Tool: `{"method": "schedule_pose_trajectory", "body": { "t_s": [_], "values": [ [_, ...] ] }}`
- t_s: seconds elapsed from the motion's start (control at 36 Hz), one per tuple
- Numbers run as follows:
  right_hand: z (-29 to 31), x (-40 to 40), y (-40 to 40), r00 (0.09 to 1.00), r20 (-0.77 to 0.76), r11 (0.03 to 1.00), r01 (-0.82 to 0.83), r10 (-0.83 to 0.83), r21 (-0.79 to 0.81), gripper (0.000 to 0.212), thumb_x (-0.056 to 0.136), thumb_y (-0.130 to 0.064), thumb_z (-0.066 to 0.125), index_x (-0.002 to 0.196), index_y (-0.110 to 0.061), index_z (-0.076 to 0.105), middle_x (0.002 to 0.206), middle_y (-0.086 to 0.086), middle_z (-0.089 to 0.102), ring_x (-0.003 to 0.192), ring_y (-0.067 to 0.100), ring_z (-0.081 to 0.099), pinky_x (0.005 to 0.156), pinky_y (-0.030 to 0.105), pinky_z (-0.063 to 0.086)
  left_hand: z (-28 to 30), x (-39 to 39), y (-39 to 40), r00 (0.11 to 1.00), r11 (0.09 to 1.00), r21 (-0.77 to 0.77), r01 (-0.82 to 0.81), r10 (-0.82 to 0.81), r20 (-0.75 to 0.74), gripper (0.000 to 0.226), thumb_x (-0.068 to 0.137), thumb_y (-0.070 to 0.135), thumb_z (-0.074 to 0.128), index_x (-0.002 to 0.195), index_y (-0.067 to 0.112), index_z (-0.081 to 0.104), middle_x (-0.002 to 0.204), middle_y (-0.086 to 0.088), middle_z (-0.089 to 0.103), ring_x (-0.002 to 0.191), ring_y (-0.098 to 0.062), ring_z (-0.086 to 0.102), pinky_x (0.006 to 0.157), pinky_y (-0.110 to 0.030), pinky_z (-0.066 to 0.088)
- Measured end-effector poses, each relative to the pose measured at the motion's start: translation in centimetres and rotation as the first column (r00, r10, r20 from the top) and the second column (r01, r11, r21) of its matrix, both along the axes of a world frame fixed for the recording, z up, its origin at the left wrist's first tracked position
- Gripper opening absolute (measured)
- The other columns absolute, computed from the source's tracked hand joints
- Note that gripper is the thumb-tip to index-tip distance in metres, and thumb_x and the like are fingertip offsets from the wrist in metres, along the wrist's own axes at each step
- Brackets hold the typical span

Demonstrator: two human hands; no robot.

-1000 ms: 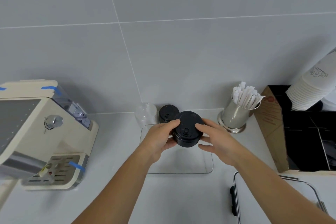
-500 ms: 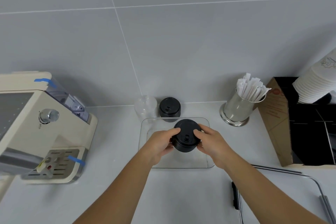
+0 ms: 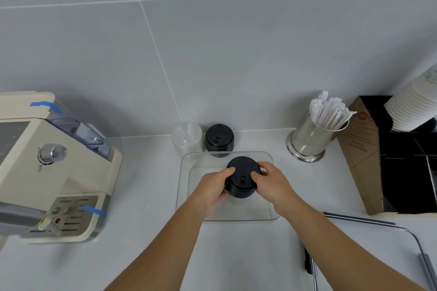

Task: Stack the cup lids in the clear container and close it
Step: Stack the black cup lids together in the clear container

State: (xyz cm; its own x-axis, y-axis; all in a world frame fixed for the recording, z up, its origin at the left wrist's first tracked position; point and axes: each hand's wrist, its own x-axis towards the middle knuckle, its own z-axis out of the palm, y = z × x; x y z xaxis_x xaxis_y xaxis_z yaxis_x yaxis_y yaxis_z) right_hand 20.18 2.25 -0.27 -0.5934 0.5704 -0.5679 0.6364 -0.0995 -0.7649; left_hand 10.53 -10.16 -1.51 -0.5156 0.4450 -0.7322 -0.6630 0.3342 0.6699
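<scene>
— Hands first: what are they doing?

— Both are wrapped round one stack of black cup lids [image 3: 241, 178]. The left hand [image 3: 212, 188] curls against its left side with a fingertip on the top rim; the right hand [image 3: 272, 182] presses from the right, fingers [image 3: 256, 175] lying on the top lid. Neither is spread wide; both are closed on the stack.

— And where is the stack relative to the clear container?

— Inside the outline of the clear container [image 3: 272, 216], toward its far half. I cannot tell whether the bottom lid touches the floor of it or hangs just above.

— So which step is this?

— Placing the first stack, I'd judge. A second stack of black lids [image 3: 219, 139] stands just behind the container's far edge, outside it, with a pile of clear dome lids [image 3: 186, 138] beside that on the left.

— What does the next move need?

— Probably setting this stack down squarely, releasing both hands evenly so the column doesn't topple, then reaching past the far edge for the others.

— And closing?

— Not yet begun. A clear lid with dark clips [image 3: 369, 222] lies to the right of the container, likely its cover.

— Anything else nearby?

— A coffee machine [image 3: 59, 172] well left of the container, and a steel cup of wrapped straws [image 3: 314, 137] beyond its right corner.
</scene>
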Motion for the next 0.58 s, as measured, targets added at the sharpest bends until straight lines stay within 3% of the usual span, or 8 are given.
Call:
{"method": "schedule_pose_trajectory", "body": {
  "t_s": [0.11, 0.22, 0.58],
  "values": [
    [-0.1, -0.2, -0.2, 0.999, 0.027, 0.998, -0.027, 0.026, 0.048, 0.031, 0.090, -0.024, 0.053, 0.120, -0.028, 0.056, 0.107, -0.001, 0.065, 0.090, 0.017, 0.063, 0.066, 0.026, 0.047, -0.7, -0.1, 0.2, 1.000, 0.999, -0.048, 0.007, -0.008, -0.013, 0.018, 0.088, 0.032, 0.064, 0.096, 0.018, 0.072, 0.095, 0.000, 0.073, 0.094, -0.018, 0.066, 0.092, -0.031, 0.052],
    [0.0, -0.3, -0.3, 0.997, 0.043, 0.993, -0.072, 0.068, 0.095, 0.027, 0.090, -0.021, 0.052, 0.114, -0.028, 0.059, 0.101, -0.004, 0.065, 0.088, 0.014, 0.061, 0.062, 0.023, 0.045, -1.4, -0.2, 0.3, 1.000, 0.997, -0.082, 0.010, -0.010, -0.012, 0.019, 0.087, 0.035, 0.065, 0.095, 0.018, 0.071, 0.096, 0.000, 0.072, 0.097, -0.017, 0.065, 0.087, -0.029, 0.050],
    [0.6, 0.1, 0.3, 0.987, 0.059, 0.975, -0.157, 0.150, 0.156, 0.012, 0.088, -0.022, 0.052, 0.097, -0.020, 0.060, 0.098, 0.006, 0.067, 0.079, 0.020, 0.059, 0.061, 0.028, 0.044, -2.6, -0.2, 1.0, 1.000, 0.997, -0.074, 0.015, -0.017, -0.026, 0.030, 0.086, 0.037, 0.066, 0.103, 0.014, 0.072, 0.107, -0.004, 0.074, 0.103, -0.020, 0.065, 0.097, -0.034, 0.050]
  ]
}}
